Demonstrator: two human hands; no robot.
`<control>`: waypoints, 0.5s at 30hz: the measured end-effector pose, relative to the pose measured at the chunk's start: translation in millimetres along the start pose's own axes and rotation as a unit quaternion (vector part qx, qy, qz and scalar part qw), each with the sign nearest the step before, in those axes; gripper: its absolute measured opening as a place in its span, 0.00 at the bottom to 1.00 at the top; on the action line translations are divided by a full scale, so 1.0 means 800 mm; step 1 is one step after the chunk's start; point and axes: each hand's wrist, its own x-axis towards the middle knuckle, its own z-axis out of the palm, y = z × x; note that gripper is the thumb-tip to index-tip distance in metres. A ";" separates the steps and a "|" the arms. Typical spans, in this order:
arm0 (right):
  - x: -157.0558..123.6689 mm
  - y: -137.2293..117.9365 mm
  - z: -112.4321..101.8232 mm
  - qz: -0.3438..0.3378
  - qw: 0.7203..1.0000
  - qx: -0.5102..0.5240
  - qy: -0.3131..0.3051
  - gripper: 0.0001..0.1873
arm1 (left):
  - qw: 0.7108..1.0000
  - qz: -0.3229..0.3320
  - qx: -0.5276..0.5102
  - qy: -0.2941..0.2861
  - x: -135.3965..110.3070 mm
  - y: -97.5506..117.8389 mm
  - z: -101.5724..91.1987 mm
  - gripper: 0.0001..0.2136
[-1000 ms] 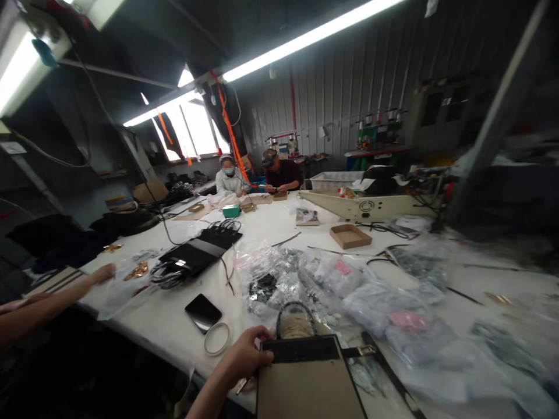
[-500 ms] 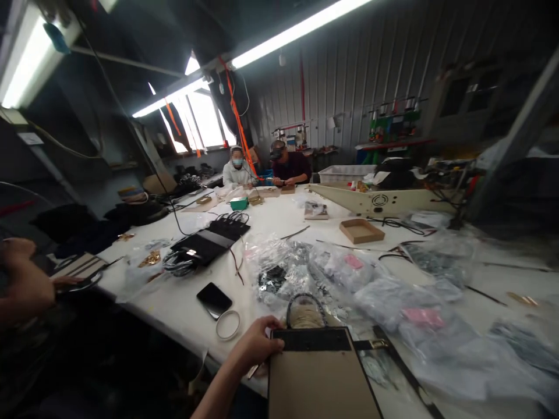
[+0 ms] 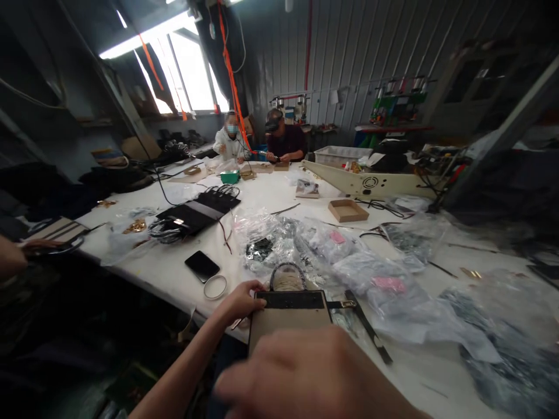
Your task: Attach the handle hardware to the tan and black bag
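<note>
My left hand (image 3: 239,302) grips the upper left corner of a tan handbag (image 3: 286,319) that lies flat on the white table (image 3: 170,276). The bag has a black top band, a round dark handle and a black strap with a gold buckle (image 3: 349,304) off to its right. My right hand (image 3: 314,375) is blurred in the near foreground over the bag's lower part; its fingers point left, and I cannot tell if they hold anything.
A black phone (image 3: 201,266) and a white ring (image 3: 215,287) lie left of the bag. Clear plastic bags of parts (image 3: 332,250) cover the table beyond it. A small cardboard tray (image 3: 348,210) sits farther back. A neighbour's arm (image 3: 13,256) is at left. Two people (image 3: 283,139) work at the far end.
The view has tilted down. My right hand has come into view over the lower part of the bag. My left hand stays on the bag's corner.
</note>
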 end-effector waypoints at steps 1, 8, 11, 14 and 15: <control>0.014 0.020 0.004 0.017 1.000 -0.012 0.003 0.16 | 1.000 0.007 0.005 0.003 0.000 0.001 0.000 0.20; 0.016 0.189 0.058 0.093 0.983 -0.143 0.060 0.19 | 1.000 0.027 0.002 0.003 0.005 -0.011 0.002 0.19; 0.048 0.221 0.042 0.101 0.979 -0.171 0.050 0.17 | 0.999 0.045 0.007 0.008 0.005 -0.014 0.002 0.20; 0.121 0.249 0.024 0.103 0.970 -0.218 0.025 0.19 | 0.999 0.049 0.015 0.016 0.005 -0.016 0.004 0.21; 0.149 0.261 0.022 0.099 0.967 -0.233 0.007 0.21 | 0.998 0.046 0.019 0.024 0.004 -0.016 0.004 0.21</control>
